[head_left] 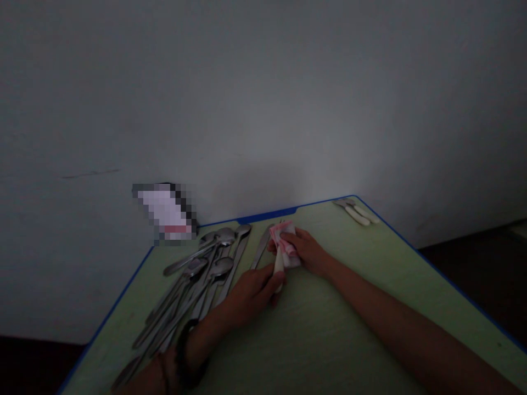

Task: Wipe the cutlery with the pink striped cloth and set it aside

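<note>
My left hand (257, 291) is closed round the white handle of a fork (279, 264); only the tips of its prongs show at the far end. My right hand (307, 249) pinches a pink and white cloth (290, 258) wrapped about the fork's upper part. The fork's middle is hidden under the cloth. Just left of the cloth lies a table knife (262, 247), partly covered by my left hand. A pile of metal spoons (222, 267) and other long cutlery spreads over the table's left side, beside my left forearm.
Two white-handled utensils (360, 214) lie at the far right corner of the pale green, blue-edged table (329, 340). A pixelated phone-like object (167, 211) leans at the back left. A grey wall (263, 109) stands right behind the table.
</note>
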The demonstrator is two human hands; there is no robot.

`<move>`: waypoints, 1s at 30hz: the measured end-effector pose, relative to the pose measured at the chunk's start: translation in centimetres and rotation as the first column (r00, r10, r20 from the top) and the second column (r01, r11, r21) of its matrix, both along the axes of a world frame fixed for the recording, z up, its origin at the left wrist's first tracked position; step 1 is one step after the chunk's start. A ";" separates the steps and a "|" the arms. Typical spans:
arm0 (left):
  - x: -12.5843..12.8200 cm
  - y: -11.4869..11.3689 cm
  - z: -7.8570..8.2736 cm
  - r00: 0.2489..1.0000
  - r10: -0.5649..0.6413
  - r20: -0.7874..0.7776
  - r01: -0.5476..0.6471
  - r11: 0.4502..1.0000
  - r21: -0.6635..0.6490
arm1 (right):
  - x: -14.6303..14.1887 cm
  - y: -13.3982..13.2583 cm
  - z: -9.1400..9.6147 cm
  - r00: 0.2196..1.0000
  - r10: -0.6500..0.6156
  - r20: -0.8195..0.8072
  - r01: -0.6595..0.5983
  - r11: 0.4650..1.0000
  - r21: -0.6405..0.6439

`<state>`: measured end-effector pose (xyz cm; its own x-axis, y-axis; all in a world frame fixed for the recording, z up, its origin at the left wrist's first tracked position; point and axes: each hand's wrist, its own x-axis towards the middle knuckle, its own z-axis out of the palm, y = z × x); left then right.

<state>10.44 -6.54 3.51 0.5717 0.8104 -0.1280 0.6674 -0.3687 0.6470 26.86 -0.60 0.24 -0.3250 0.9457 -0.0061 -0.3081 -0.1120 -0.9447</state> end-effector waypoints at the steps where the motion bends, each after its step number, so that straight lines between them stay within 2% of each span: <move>1: 0.0 0.0 0.0 1.000 0.001 0.001 -0.001 1.000 0.000 | 0.0 0.0 0.0 1.000 -0.005 0.006 0.005 1.000 -0.001; 18: 0.0 0.0 0.0 1.000 -0.001 0.015 0.001 1.000 -0.001 | 0.1 0.1 -0.2 0.999 -0.015 0.041 0.013 0.999 0.046; 30: -0.1 0.0 -0.4 1.000 0.010 0.009 -0.010 1.000 0.019 | 0.0 0.0 0.0 1.000 -0.010 0.018 0.009 1.000 0.013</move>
